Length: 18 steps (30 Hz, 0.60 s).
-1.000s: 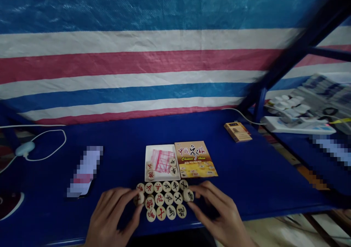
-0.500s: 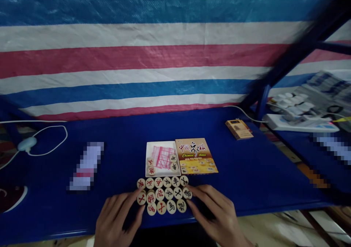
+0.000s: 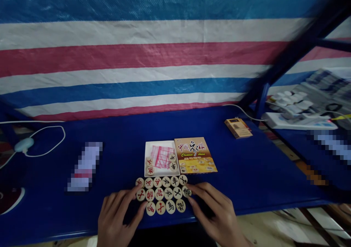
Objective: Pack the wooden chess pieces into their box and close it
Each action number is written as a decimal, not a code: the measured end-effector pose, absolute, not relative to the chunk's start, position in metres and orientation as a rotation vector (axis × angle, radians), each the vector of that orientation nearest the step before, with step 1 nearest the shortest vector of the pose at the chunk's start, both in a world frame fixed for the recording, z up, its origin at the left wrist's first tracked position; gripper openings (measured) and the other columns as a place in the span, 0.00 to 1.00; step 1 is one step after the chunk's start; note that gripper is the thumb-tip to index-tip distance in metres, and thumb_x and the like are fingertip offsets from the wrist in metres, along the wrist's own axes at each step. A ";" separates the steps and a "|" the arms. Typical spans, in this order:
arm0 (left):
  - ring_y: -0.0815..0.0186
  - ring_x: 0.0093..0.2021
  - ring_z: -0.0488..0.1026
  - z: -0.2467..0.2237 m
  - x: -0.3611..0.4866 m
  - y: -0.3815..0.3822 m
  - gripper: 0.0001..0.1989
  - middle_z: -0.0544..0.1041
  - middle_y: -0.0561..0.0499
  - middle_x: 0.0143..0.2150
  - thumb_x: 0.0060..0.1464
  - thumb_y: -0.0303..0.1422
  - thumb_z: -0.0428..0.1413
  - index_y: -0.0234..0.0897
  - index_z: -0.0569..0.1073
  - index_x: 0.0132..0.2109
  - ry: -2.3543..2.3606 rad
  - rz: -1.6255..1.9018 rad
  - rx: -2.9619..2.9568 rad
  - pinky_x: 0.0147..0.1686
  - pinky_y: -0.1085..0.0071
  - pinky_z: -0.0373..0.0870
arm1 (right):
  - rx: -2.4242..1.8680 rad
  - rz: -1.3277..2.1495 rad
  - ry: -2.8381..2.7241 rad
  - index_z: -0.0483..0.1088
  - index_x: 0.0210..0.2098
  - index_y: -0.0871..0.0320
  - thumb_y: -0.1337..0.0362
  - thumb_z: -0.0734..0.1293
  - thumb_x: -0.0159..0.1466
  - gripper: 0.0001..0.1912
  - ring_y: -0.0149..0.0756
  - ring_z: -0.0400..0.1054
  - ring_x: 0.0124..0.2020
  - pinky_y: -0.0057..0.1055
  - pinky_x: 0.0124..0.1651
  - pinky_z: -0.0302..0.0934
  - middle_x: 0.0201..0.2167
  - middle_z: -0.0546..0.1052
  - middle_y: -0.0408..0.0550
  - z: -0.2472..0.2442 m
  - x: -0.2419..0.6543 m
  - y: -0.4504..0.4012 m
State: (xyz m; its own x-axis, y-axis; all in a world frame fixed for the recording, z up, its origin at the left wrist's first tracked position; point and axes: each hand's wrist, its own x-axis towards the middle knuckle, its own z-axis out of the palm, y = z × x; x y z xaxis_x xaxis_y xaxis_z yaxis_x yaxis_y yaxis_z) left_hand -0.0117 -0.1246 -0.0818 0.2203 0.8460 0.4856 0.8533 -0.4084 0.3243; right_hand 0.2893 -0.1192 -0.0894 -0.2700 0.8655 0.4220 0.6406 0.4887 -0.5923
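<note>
Sixteen chess pieces [image 3: 168, 193] lie between left hand [image 3: 117, 210] and right hand [image 3: 215, 207] (whether either grips one is unclear).

i see 3 rows of chess pieces [image 3: 159, 194] on my blue table [image 3: 123, 133]. a tray [image 3: 148, 150], printed lid [image 3: 196, 155] and small carton [image 3: 239, 128] lie there too.

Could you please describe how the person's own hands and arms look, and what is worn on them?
The left hand and right hand are both bare: I see no gloves or rings. No sleeve is clear, as the picture's lower edge cuts off the arms. No markings stand out.
</note>
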 end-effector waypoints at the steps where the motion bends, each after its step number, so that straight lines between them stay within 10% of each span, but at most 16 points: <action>1: 0.62 0.39 0.74 -0.082 -0.012 -0.125 0.21 0.80 0.51 0.43 0.63 0.33 0.60 0.43 0.71 0.62 -1.709 -0.966 -2.446 0.41 0.63 0.67 | -1.243 0.412 -2.004 0.69 0.59 0.52 0.70 0.66 0.67 0.21 0.38 0.77 0.43 0.36 0.44 0.75 0.46 0.78 0.50 -0.089 0.290 -0.119; 11: 0.68 0.32 0.75 -0.052 -0.010 -0.090 0.09 0.79 0.54 0.35 0.65 0.31 0.56 0.45 0.77 0.50 -1.787 -1.164 -2.446 0.37 0.67 0.71 | -1.353 0.316 -1.908 0.75 0.52 0.51 0.65 0.64 0.70 0.13 0.38 0.76 0.46 0.35 0.48 0.73 0.45 0.80 0.48 -0.066 0.281 -0.083; 18: 0.61 0.28 0.77 -0.043 0.021 -0.043 0.11 0.83 0.53 0.33 0.67 0.34 0.51 0.44 0.79 0.43 -1.788 -0.523 -2.405 0.29 0.65 0.66 | -1.515 0.082 -2.217 0.75 0.53 0.58 0.64 0.58 0.72 0.17 0.46 0.76 0.45 0.41 0.44 0.70 0.46 0.79 0.57 -0.051 0.246 -0.040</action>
